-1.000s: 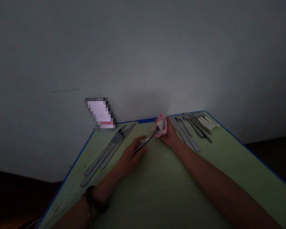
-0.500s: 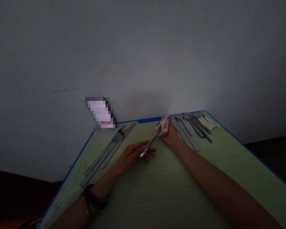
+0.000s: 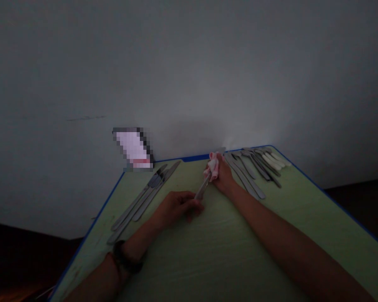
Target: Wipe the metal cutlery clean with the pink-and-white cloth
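My left hand is closed on the handle end of a metal table knife, gripping it between thumb and fingers. A crumpled pink and white cloth wraps the knife's middle, squeezed in my right hand. Past the cloth, the grey tip of the blade pokes out toward the wall. The knife slants up over the table, and its middle is hidden by the cloth. The fingertips of my right hand are mostly covered too.
Metal cutlery lies left on the green table with its blue edge. More cutlery lies right, including white-handled pieces. A blurred-out phone-like device leans against the wall at the back left.
My left hand has gone from loosely open fingers under the knife's handle to closing on its end. The cloth and right hand shifted slightly left, and the blade tip now shows beyond the cloth.
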Demonstrator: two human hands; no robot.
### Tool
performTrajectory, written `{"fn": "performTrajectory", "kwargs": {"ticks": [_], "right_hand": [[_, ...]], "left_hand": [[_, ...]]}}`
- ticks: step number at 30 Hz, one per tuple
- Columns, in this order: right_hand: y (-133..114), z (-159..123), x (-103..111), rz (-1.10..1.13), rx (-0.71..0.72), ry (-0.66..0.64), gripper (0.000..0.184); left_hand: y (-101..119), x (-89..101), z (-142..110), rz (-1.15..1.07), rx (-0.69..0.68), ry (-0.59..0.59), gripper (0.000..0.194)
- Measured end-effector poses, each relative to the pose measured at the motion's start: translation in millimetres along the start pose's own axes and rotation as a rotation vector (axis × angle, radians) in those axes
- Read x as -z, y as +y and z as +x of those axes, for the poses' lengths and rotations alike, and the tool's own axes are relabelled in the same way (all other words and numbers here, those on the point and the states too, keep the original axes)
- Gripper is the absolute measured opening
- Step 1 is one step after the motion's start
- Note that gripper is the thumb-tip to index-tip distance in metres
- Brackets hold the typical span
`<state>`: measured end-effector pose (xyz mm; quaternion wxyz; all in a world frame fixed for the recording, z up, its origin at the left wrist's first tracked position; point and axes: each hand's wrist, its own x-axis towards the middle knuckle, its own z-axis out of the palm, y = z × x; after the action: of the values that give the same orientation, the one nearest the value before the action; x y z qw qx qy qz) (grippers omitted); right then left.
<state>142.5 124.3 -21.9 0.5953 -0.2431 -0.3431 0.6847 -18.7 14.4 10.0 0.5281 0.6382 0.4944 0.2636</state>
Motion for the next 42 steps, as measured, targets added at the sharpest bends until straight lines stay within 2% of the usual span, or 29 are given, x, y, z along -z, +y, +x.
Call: {"fn": "performTrajectory", "kwargs": {"ticks": [3, 7, 11, 15, 18, 24, 29, 33, 35, 42], "right_hand": [[1, -4, -5, -0.047, 0.01, 0.017, 0.043], [2, -10, -9, -0.32, 0.027, -0.028, 0.046], [-2, -16, -10, -0.601, 0.019, -0.184, 0.046], [-8, -18, -10, -0.698, 0.013, -0.374, 0.043], [-9, -18, -11, -0.759, -0.023, -0.441, 0.042], [-4, -15, -9, -0.83, -0.026, -0.365, 0.043], [-10, -17, -9, -0.848, -0.102, -0.48, 0.046], [-16, -20, -12, -0.923, -0.091, -0.547, 0.049], [-16, -21, -13, -0.94, -0.086, -0.559, 0.05], [-13, -19, -12, -0.954, -0.08, -0.471, 0.05]], "left_hand": [[0, -2.6, -1, 0.109, -0.004, 0.086, 0.032], [1, -2.0, -1, 0.17, -0.009, 0.22, 0.034], [0, -0.9, 1, 0.147, -0.023, 0.268, 0.035], [0, 0.8, 1, 0.118, -0.019, 0.266, 0.036], [-1, 1.9, 2, 0.104, -0.034, 0.269, 0.036], [-2, 1.7, 2, 0.077, -0.083, 0.249, 0.036], [-2, 2.9, -1, 0.105, -0.131, 0.17, 0.038], [-5, 4.1, -3, 0.088, -0.145, 0.114, 0.035], [-6, 3.9, -2, 0.072, -0.142, 0.116, 0.033], [-8, 2.9, 3, 0.109, -0.101, 0.167, 0.033]]}}
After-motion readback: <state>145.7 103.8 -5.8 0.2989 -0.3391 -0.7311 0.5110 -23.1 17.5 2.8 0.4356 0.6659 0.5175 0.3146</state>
